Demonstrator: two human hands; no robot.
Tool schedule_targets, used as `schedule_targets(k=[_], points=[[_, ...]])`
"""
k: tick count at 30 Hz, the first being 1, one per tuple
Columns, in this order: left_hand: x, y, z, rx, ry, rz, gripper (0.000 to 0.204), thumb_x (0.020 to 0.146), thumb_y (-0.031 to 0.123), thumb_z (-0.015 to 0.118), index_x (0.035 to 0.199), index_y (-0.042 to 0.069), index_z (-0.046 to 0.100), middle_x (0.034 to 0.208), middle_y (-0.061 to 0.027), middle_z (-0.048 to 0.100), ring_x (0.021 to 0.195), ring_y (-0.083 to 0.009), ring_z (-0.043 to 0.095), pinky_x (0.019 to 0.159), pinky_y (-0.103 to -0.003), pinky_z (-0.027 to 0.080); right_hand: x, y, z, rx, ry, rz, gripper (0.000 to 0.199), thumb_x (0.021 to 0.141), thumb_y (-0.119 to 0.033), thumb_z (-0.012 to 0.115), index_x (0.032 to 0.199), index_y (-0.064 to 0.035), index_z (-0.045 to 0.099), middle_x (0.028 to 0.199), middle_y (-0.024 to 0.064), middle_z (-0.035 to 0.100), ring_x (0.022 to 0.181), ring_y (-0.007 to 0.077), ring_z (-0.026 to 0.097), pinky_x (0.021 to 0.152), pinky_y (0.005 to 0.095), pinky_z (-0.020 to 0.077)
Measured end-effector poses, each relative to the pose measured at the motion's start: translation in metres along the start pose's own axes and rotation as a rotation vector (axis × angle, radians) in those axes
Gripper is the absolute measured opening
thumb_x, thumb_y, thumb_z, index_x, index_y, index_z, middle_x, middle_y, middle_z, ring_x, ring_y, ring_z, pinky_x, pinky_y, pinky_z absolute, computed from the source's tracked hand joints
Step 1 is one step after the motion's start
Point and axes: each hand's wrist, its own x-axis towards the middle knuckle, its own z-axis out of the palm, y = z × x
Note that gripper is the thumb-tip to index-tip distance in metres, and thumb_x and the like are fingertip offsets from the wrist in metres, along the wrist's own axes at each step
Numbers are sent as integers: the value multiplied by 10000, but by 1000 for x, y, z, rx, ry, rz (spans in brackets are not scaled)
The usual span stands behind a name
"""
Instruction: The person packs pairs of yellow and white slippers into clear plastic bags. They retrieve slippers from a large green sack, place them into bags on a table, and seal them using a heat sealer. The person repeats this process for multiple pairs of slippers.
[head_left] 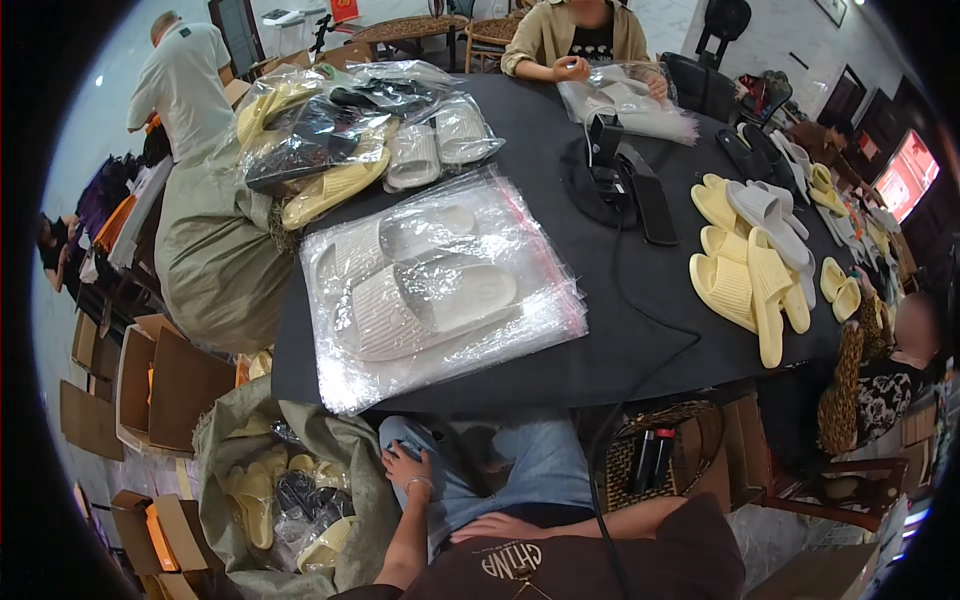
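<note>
My left hand [407, 467] rests on my left thigh, fingers apart, holding nothing. Flat across my lap lies my right hand [493, 526], also empty. In front of me on the dark table [520, 375], clear plastic bags [410, 385] with a pinkish edge strip lie near the front edge. A pair of off-white ribbed slippers [385, 315] is laid on or in them; I cannot tell which. Neither hand touches the slippers or the bags.
Bagged slippers [345, 190] pile up at the table's far left; loose yellow slippers [722, 280] sit right. A black cable [650, 318] runs over the front edge. Left of me stands a woven sack [375, 500] of slippers. Opposite, a person [545, 45] handles a clear bag [630, 105].
</note>
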Motion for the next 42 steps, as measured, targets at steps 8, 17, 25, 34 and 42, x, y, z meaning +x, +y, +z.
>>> schedule_targets(k=[8, 17, 25, 34, 42], points=[[-1, -5, 0, 17, 34, -8, 807, 759, 462, 619, 1400, 112, 274, 1443, -169, 263, 1309, -326, 277, 971, -465, 335, 67, 42, 84, -94, -151, -94, 324, 822, -198, 492, 1131, -108, 527, 1069, 59, 553, 1005, 212, 533, 878, 358, 375], [-2, -8, -2, -35, -9, -21, 812, 753, 464, 612, 1405, 119, 273, 1449, -168, 251, 1318, -327, 263, 999, -476, 310, -13, 65, -41, -17, 412, 671, 270, 914, -223, 486, 1103, -62, 593, 1052, 122, 620, 979, 289, 591, 850, 377, 461], [6, 1, 1, -10, -27, 5, 836, 735, 486, 626, 1403, 122, 280, 1438, -184, 257, 1321, -331, 251, 995, -474, 313, -170, -19, -174, -662, 816, 1453, 204, 862, -221, 485, 897, -96, 642, 854, 154, 637, 803, 320, 620, 728, 410, 483], [13, 3, 2, 9, -55, 29, 836, 751, 501, 620, 1408, 126, 265, 1447, -177, 238, 1316, -325, 257, 990, -476, 319, -109, -4, -262, -203, 1610, 437, 444, 1007, -296, 279, 1315, 0, 400, 1278, 140, 470, 1193, 242, 455, 984, 337, 370], [13, -15, 8, -13, -6, 19, 830, 750, 506, 625, 1401, 123, 280, 1441, -173, 252, 1318, -328, 255, 985, -481, 323, -94, 8, -264, 31, 1558, 386, 402, 998, -283, 352, 1196, 26, 516, 856, 46, 563, 674, 83, 527, 644, 224, 446]])
